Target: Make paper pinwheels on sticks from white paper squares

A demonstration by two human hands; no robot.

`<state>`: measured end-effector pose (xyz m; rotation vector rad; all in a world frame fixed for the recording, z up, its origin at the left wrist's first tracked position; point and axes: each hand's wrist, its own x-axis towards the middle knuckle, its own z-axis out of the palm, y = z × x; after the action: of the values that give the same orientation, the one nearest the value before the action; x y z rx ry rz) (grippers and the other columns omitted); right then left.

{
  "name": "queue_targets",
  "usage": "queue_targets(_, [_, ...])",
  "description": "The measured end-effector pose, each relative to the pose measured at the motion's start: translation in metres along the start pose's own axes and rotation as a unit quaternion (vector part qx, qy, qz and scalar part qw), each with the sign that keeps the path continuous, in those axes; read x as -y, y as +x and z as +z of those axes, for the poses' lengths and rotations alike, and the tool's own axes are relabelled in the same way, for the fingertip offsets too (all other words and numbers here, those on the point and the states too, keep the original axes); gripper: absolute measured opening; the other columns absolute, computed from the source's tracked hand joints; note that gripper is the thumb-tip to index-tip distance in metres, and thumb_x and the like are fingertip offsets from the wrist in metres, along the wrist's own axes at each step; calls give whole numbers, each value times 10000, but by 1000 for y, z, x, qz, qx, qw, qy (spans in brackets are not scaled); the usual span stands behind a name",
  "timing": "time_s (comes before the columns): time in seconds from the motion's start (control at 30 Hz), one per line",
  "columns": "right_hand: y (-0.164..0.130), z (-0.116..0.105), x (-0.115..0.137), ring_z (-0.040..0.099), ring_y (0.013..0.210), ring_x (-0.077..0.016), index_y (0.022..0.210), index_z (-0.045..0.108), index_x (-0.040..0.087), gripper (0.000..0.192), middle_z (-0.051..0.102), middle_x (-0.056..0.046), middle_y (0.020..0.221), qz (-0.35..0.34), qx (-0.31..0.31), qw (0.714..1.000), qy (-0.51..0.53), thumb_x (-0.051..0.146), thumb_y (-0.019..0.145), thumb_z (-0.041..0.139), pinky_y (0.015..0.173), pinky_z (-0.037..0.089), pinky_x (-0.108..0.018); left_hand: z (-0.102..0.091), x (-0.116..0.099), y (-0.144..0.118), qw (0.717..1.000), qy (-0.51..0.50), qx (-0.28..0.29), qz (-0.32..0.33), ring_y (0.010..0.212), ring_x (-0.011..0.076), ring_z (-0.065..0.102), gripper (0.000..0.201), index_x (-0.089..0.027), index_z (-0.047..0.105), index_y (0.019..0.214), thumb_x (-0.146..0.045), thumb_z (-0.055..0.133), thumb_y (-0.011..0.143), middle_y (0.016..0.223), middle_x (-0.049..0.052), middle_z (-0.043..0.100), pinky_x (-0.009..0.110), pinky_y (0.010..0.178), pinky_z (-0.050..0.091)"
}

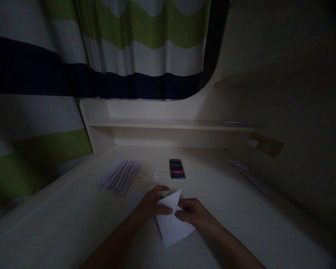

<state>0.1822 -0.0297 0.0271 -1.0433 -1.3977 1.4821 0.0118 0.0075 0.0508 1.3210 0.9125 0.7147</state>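
A sheet of white paper [173, 229] is held between my two hands just above the desk, its pointed corner standing up and its lower part spreading toward me. My left hand [155, 203] grips its left side, thumb lying across the front and fingers behind. On the right, my right hand [192, 212] pinches the paper near the middle with thumb and bent fingers, where a fold or overlap shows. Beyond the hands lie a phone [177, 169] and small pale bits [155, 175]. A pile of thin rolled paper sticks [120, 175] rests to the left.
A low shelf [162, 124] runs along the back of the desk [72, 224]. Striped curtains [145, 48] hang above it and at the left. Flat strips [248, 175] lie by the right wall, below a plug [252, 143] in a socket.
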Motion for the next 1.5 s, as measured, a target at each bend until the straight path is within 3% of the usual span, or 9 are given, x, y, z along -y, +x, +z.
queue_targets(0.17, [-2, 3, 7, 439, 424, -64, 583, 590, 130, 62, 517, 50, 487, -1, 38, 998, -48, 121, 577, 528, 420, 295, -177, 1, 9, 3, 994, 105, 26, 9, 686, 213, 587, 654, -159, 523, 986, -116, 745, 372, 781, 44, 638, 272, 553, 422])
queue_targets(0.47, [-2, 6, 6, 431, 426, -68, 558, 553, 134, 25, 501, 50, 479, 10, 5, 998, -69, 136, 582, 558, 415, 286, -178, 6, 7, 1, 993, 108, 38, 34, 668, 183, 563, 471, -143, 558, 827, -79, 713, 387, 715, 2, 617, 246, 551, 414])
queue_targets(0.6, [0, 4, 10, 452, 466, -91, 639, 534, 156, 177, 517, 34, 537, -62, -131, 989, -15, 310, 624, 620, 429, 310, -195, 7, 2, 0, 998, 39, -13, 52, 670, 179, 567, 473, -147, 551, 861, -105, 715, 420, 732, 7, 617, 245, 556, 419])
queue_targets(0.7, [-1, -1, 19, 503, 565, -124, 721, 539, 168, 226, 547, 12, 617, -137, -252, 958, 8, 387, 680, 580, 505, 372, -221, 6, 0, 0, 995, -23, -71, 68, 652, 170, 570, 459, -152, 544, 891, -137, 710, 463, 735, 9, 617, 244, 554, 418])
queue_targets(0.77, [-2, -4, 24, 532, 652, -152, 745, 544, 169, 240, 570, -7, 677, -161, -289, 944, 10, 402, 694, 571, 599, 404, -253, 6, 0, 0, 991, -60, -95, 77, 628, 165, 569, 434, -149, 539, 892, -161, 705, 491, 721, 12, 615, 249, 547, 417])
queue_targets(0.87, [-3, -2, 26, 541, 665, -170, 721, 542, 163, 267, 579, -16, 676, -152, -273, 950, 21, 423, 682, 582, 647, 410, -285, 6, 1, 1, 985, -89, -118, 90, 622, 171, 574, 395, -143, 539, 880, -182, 697, 519, 717, 26, 618, 260, 553, 419])
queue_targets(1.0, [-1, 8, 20, 509, 595, -142, 676, 535, 161, 262, 548, 7, 611, -139, -248, 957, 48, 403, 644, 632, 573, 390, -251, 9, 0, -1, 980, -123, -123, 98, 609, 174, 576, 362, -139, 541, 872, -196, 684, 544, 705, 33, 622, 270, 553, 422])
queue_targets(1.17, [4, 10, 5, 455, 527, -109, 677, 519, 168, 235, 479, 41, 558, -153, -265, 948, 93, 352, 633, 659, 509, 363, -224, 13, 3, 0, 980, -126, -127, 86, 612, 185, 587, 345, -137, 562, 839, -208, 697, 530, 715, 41, 635, 281, 562, 428])
queue_targets(1.5, [2, 12, -6, 496, 557, -126, 712, 536, 164, 200, 537, 10, 603, -169, -318, 933, -1, 360, 715, 579, 504, 397, -221, 22, 4, -4, 975, -164, -121, 83, 619, 190, 583, 300, -110, 588, 848, -213, 660, 576, 698, 60, 634, 277, 569, 427])
